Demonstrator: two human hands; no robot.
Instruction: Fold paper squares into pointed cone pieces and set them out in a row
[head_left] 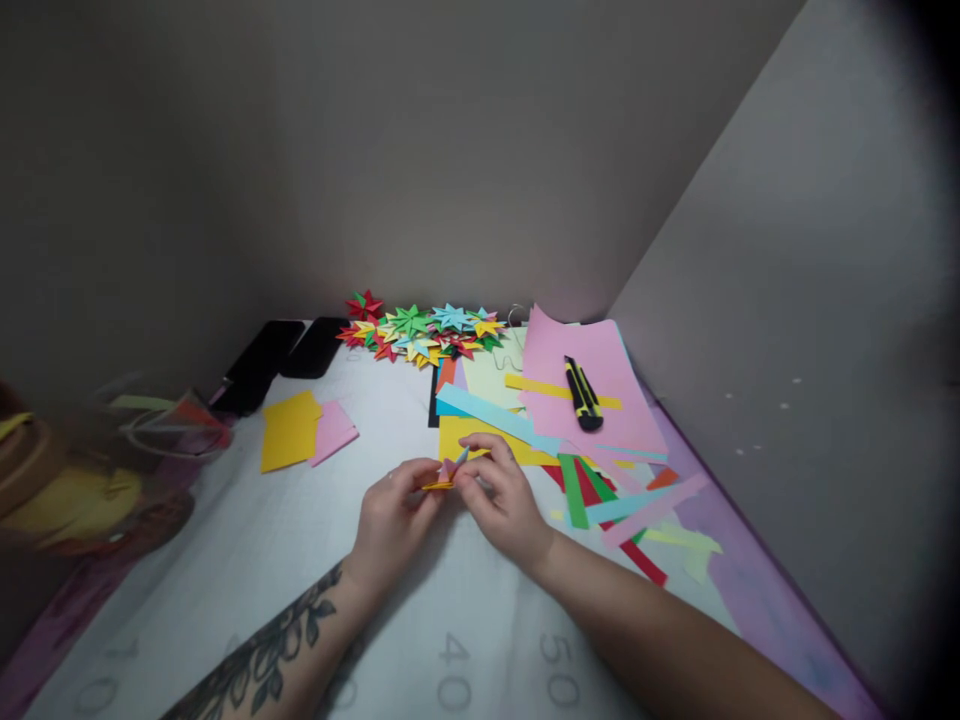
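My left hand (401,505) pinches a small folded paper piece (444,474) in yellow, pink and pale blue, in front of me over the white sheet. On the other side of it, my right hand (506,495) grips the pale blue end between thumb and fingers. My fingertips partly cover the folds. Just beyond my hands lies yellow paper (469,440), with light blue strips (495,415) across it. Several folded paper stars (412,322) in red, green, yellow and blue are heaped at the back edge.
A black and yellow utility knife (583,393) rests on pink sheets (600,345). Loose coloured strips (600,495) spread at right. Yellow squares (289,432), pink squares (335,430) and dark flat objects (266,352) lie left. A clear container (180,425) and someone's blurred limb (82,500) are far left.
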